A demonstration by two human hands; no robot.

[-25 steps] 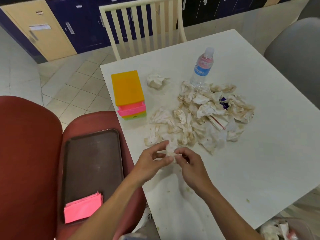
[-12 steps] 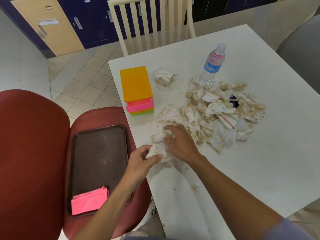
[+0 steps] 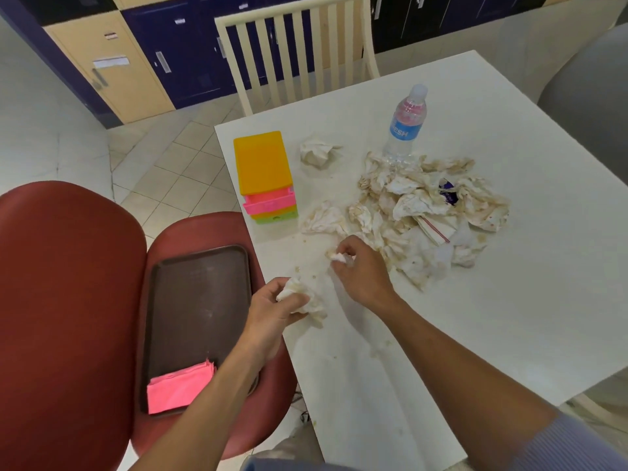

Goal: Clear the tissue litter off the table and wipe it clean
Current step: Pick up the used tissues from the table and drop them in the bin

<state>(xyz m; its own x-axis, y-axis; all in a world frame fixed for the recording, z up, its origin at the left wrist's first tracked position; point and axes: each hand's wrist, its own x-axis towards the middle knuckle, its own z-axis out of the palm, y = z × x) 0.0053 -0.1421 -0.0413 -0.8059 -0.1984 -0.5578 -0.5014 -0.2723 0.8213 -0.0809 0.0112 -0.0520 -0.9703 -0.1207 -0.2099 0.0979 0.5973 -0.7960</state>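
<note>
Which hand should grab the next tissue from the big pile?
Probably the right hand: it is at the near edge of the tissue pile, though its grip already pinches a small scrap. The left hand holds a tissue wad farther away.

We read only one piece of lettering with any confidence: the white capitals "ESH" on the blue label of the water bottle, right of centre in the upper part of the frame, with the start of the word turned out of sight around the bottle. In the upper left, we see a white paper slip and a smaller tag above it on the tan locker door, but the print on both is too small for us to read. The small plates on the blue lockers along the top likewise stay illegible to us.
</note>
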